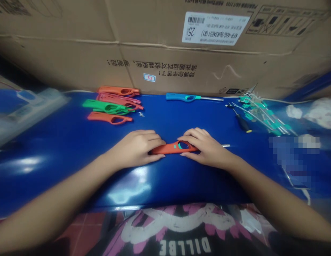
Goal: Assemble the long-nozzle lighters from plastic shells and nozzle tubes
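Head view: a big cardboard box stands like a wall along the far side, so you can't push things out that way.
Blue table: its near edge is close to your shirt. You have room to slide between your hands and that edge, and also ahead, below the blue lighter.
Left side: a see-through plastic bin takes up the room there.
Your hands: the left hand pinches the back end of the orange lighter; the right hand has its thumb and fingers around the front end.
Heap of green and silver parts: these lie loose at the far right, so there looks to be a lot left to use.
Pile of handles: orange, red and green ones touch each other at the far left. No metal tubes show on them, so they look not done.
Orange lighter: it is mid-table, near you. Green bits show in it and a metal tube pokes past your right hand, so it looks partly done; you can't tell if it's closed up.
Blue lighter: it looks whole, by the box.
Screwdriver: it lies beside the heap.
Tiny silver bits: they sit just beside the handles.
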`<state>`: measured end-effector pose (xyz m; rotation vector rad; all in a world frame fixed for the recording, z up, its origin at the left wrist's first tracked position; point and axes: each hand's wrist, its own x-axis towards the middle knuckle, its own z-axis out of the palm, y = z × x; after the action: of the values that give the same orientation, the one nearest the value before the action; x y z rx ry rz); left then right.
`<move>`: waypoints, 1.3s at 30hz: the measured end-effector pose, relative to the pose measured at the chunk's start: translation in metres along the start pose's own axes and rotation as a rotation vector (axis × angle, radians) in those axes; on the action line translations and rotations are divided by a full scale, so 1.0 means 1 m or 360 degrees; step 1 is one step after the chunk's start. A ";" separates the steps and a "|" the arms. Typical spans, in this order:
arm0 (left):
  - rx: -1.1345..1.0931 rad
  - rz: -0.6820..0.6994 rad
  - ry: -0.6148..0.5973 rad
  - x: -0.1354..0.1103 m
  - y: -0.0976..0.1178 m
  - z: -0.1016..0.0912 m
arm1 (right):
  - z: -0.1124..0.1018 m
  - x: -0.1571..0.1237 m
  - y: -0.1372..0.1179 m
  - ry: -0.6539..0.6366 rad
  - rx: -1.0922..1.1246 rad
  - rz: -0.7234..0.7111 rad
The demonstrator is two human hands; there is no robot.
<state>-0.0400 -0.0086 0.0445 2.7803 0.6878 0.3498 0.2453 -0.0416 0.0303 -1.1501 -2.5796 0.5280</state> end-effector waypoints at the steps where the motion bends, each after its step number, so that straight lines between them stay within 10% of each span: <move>1: 0.0017 -0.0015 -0.0009 0.000 0.000 0.000 | 0.000 0.000 0.000 -0.0005 -0.0012 0.0001; 24: 0.0580 -0.0056 -0.0089 0.003 0.018 0.003 | 0.002 0.000 -0.001 0.0228 -0.0504 -0.0270; 39: 0.0151 -0.0035 0.0095 0.002 0.003 0.012 | 0.001 -0.003 0.004 0.0416 -0.0445 -0.0251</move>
<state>-0.0333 -0.0121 0.0340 2.8595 0.7677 0.4070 0.2497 -0.0418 0.0268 -1.0058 -2.5354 -0.0198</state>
